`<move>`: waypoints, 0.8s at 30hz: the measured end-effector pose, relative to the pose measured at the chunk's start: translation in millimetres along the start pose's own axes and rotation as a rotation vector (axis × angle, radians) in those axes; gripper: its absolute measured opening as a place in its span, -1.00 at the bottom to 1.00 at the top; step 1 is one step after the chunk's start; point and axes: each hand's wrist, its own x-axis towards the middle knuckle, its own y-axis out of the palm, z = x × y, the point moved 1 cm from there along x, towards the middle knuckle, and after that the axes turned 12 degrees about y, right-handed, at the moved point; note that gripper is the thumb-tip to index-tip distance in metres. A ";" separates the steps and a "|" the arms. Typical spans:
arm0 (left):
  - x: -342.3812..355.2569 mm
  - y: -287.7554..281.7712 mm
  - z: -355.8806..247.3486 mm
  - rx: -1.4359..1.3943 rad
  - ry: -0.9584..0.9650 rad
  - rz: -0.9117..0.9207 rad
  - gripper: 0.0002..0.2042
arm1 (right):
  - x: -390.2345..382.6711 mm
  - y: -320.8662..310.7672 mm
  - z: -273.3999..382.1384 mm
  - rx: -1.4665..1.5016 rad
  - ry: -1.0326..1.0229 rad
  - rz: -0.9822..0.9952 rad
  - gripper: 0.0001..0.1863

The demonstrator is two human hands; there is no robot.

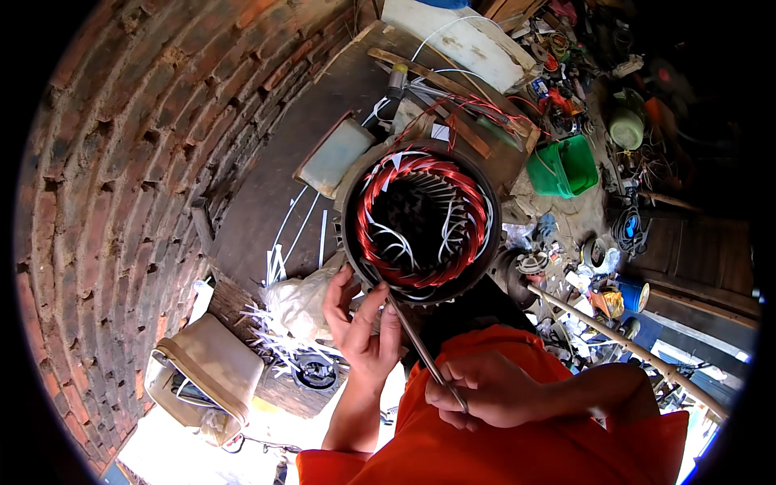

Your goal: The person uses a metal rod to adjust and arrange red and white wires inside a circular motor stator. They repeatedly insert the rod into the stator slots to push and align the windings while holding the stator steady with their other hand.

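A round motor stator with a dark casing stands before me. Its bundled red wire winding rings a dark hollow bore, and white strips and cord show among the coils. In my right hand is a slim metal rod, gripped near its lower end. The rod slants up to the left, its far tip at the stator's near rim. My left hand is at that rim, fingers bent and apart, thumb beside the rod. Whether its fingertips press on the winding I cannot tell.
A brick wall rises on the left. A pale box, wooden pieces and loose red wires lie on the bench beyond the stator. A green bucket stands at right. White strips and a cut-open container lie at left.
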 end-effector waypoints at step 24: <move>4.3 -2.8 -10.6 0.052 0.056 0.070 -0.67 | 1.3 -4.2 -17.5 0.154 -0.119 0.055 -0.71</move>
